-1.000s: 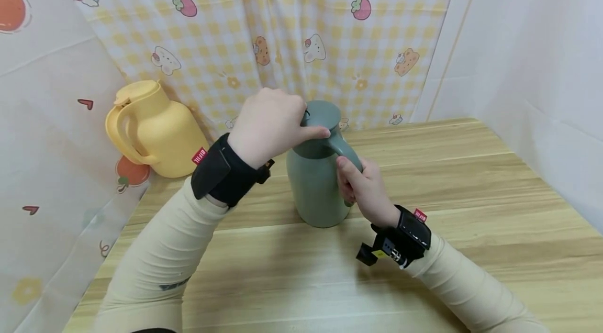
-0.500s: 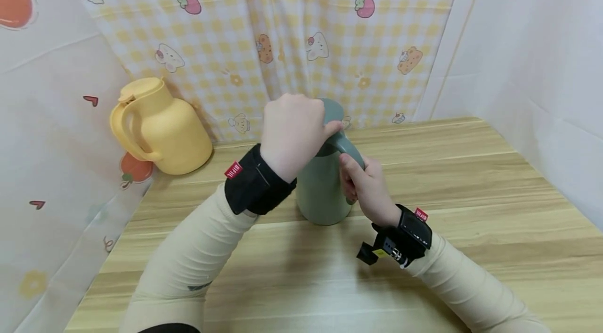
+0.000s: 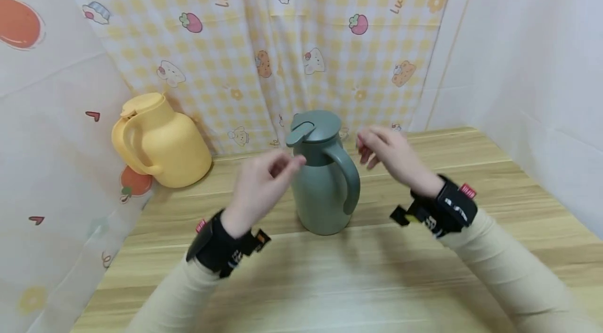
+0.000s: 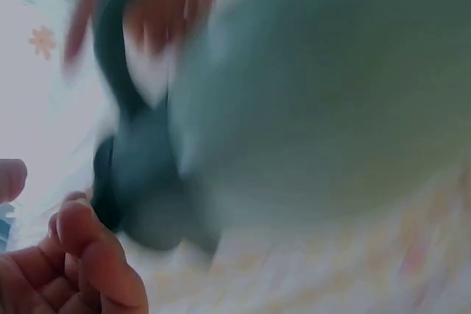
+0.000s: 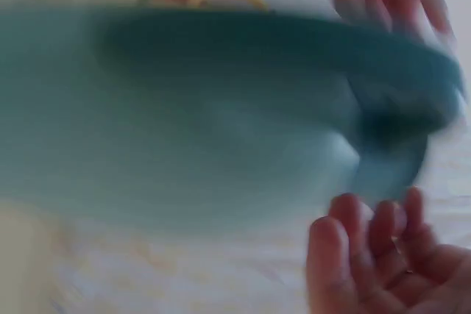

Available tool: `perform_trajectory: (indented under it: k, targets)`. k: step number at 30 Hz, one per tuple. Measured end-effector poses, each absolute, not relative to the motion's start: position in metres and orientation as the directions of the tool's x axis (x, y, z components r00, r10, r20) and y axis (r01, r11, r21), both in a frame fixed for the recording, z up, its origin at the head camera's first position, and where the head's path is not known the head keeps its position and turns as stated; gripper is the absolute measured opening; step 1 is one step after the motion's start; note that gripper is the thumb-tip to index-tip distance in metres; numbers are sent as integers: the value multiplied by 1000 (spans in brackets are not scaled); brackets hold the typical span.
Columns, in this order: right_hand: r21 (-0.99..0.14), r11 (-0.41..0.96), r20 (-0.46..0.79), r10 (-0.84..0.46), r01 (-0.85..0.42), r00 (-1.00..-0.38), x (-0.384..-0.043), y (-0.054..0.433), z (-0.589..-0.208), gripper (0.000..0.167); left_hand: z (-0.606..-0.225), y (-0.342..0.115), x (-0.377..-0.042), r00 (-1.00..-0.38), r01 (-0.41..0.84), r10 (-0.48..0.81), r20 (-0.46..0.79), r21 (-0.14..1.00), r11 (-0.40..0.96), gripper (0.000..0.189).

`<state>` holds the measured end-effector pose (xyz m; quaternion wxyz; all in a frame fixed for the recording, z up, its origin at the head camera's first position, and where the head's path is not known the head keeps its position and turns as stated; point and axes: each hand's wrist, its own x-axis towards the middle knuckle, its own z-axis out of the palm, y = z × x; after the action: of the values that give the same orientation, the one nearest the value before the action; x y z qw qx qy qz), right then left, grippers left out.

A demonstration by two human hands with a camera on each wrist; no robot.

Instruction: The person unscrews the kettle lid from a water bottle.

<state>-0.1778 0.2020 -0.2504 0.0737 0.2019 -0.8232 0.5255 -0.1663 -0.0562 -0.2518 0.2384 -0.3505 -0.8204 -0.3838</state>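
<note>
A grey-green thermos jug (image 3: pixel 319 191) stands upright on the wooden table, its handle (image 3: pixel 349 176) toward the right and its round lid (image 3: pixel 322 126) on top. To the left and in front of the jug, my left hand (image 3: pixel 264 181) hangs in the air with loosely curled fingers and nothing in it. My right hand (image 3: pixel 391 152) is off the handle, a little to its right, fingers loosely bent and holding nothing. Both wrist views are blurred; the jug (image 4: pixel 316 93) fills much of the left one, with curled fingers (image 4: pixel 88 248) beside its top.
A yellow thermos jug (image 3: pixel 171 147) stands at the back left of the table (image 3: pixel 447 181), its handle toward the left. A checked curtain (image 3: pixel 301 34) hangs behind the table, with white cloth (image 3: pixel 532 60) along the right side.
My left hand has come off the jug's lid and moved down and left. My right hand has let go of the handle and moved right and up. The jug stays in place.
</note>
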Motion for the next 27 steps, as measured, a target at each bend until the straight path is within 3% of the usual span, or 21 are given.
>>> perform_trajectory:
  k: [3,6,10,13,18,27]
  targets:
    - [-717,567,309,-264,-406,-914,-184,201,-213,44,-273,-42,-153,-688,717,492,534,604,347,16]
    - [-574,708,271,-310,-411,-911,-187,185,-186,54,-286,-21,-148,-704,632,593,390,726,272,24]
    - [-428,768,203,-431,-476,-879,-192,156,-175,70,-298,0,-149,-661,511,683,311,853,107,39]
    - [-387,770,144,-493,-508,-858,-198,141,-179,73,-304,10,-151,-634,414,718,288,910,1,45]
    - [-346,801,92,-489,-488,-868,-206,128,-188,75,-316,21,-154,-605,432,727,326,901,-44,33]
    - [-304,827,189,-434,-473,-881,-216,117,-196,68,-321,22,-166,-558,504,729,396,860,-81,38]
